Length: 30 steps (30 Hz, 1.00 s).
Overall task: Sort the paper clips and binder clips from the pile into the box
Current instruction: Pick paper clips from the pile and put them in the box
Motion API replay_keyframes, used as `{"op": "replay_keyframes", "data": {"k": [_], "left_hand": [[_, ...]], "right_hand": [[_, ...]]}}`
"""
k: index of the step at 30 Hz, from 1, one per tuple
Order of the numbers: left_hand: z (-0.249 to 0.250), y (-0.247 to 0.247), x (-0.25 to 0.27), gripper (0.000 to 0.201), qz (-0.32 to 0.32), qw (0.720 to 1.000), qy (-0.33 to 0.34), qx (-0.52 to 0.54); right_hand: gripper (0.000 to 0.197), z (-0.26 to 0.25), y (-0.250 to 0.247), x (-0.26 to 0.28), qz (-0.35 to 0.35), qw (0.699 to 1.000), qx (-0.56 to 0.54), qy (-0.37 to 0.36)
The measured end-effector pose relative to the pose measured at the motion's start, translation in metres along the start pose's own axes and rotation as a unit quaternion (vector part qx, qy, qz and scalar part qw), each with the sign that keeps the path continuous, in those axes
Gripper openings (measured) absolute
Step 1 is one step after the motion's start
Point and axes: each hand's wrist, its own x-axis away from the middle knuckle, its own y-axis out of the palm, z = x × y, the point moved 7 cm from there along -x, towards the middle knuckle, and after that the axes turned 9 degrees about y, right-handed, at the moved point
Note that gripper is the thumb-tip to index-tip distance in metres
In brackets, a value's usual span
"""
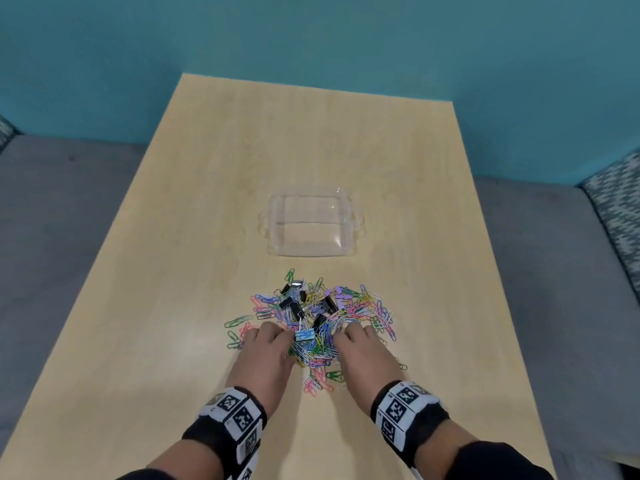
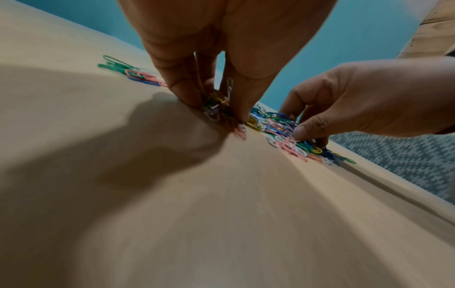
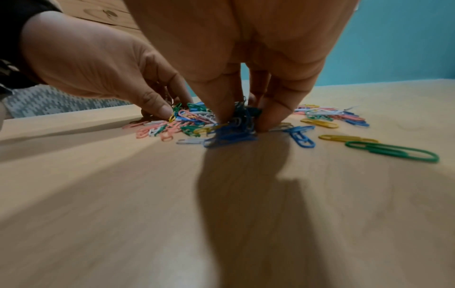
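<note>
A heap of coloured paper clips (image 1: pixel 360 308) mixed with black binder clips (image 1: pixel 294 308) and purple binder clips (image 1: pixel 341 296) lies on the table, near me. Just behind it stands a clear plastic box (image 1: pixel 358 223) with nothing visible inside. Both hands dig into the near side of the heap. My left hand (image 1: pixel 278 334) pinches a small bunch of paper clips (image 2: pixel 216 106) between thumb and fingers. My right hand (image 1: pixel 344 332) pinches a clump of mostly blue paper clips (image 3: pixel 236 124). A light-blue binder clip (image 1: pixel 304 336) sits between the two hands.
The light wooden table (image 1: pixel 311 133) runs back to a teal wall. Stray paper clips lie left of the heap (image 1: pixel 237 322) and near my right wrist (image 3: pixel 391 151). Grey upholstery (image 1: pixel 52 220) flanks the table on both sides.
</note>
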Motion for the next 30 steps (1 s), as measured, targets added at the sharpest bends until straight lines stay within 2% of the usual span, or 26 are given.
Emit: {"op": "replay_keyframes", "data": {"k": [3, 6, 10, 14, 17, 19, 20, 23, 25, 28, 30], "left_hand": [[-0.003, -0.004, 0.0, 0.021, -0.007, 1.0, 0.005, 0.007], [-0.007, -0.005, -0.001, 0.014, -0.026, 1.0, 0.005, 0.012], [-0.012, -0.002, -0.006, 0.023, -0.058, 0.998, -0.004, 0.026], [-0.018, -0.013, -0.007, 0.021, -0.034, 0.993, -0.047, 0.102], [-0.028, -0.02, -0.008, 0.021, -0.026, 0.984, -0.073, 0.163], [-0.034, -0.025, -0.011, 0.027, -0.024, 0.975, -0.088, 0.204], [-0.037, -0.028, -0.013, 0.028, -0.026, 0.967, -0.106, 0.23], [-0.04, -0.041, -0.022, 0.02, -0.032, 0.924, -0.168, 0.343], [-0.042, -0.052, -0.033, 0.015, -0.028, 0.894, -0.192, 0.403], [-0.046, -0.076, -0.064, 0.016, -0.009, 0.879, -0.187, 0.44], [-0.052, -0.093, -0.093, 0.019, 0.023, 0.882, -0.181, 0.436]], "right_hand": [[0.057, 0.003, -0.006, -0.001, -0.005, 1.0, -0.009, -0.005], [0.055, 0.007, -0.008, -0.003, -0.021, 1.0, -0.017, 0.0], [0.038, 0.015, -0.003, -0.007, -0.032, 0.999, -0.042, 0.01], [0.011, 0.025, -0.014, -0.009, -0.046, 0.99, -0.121, 0.057], [0.012, 0.04, -0.015, -0.014, -0.073, 0.976, -0.188, 0.086], [0.013, 0.051, -0.012, -0.018, -0.109, 0.954, -0.25, 0.122], [0.015, 0.055, -0.011, -0.019, -0.132, 0.934, -0.3, 0.144], [0.019, 0.057, -0.015, -0.024, -0.207, 0.859, -0.434, 0.177], [0.019, 0.052, -0.028, -0.031, -0.241, 0.827, -0.479, 0.17], [0.023, 0.047, -0.057, -0.057, -0.242, 0.803, -0.519, 0.167], [0.023, 0.044, -0.083, -0.085, -0.207, 0.805, -0.531, 0.163]]}}
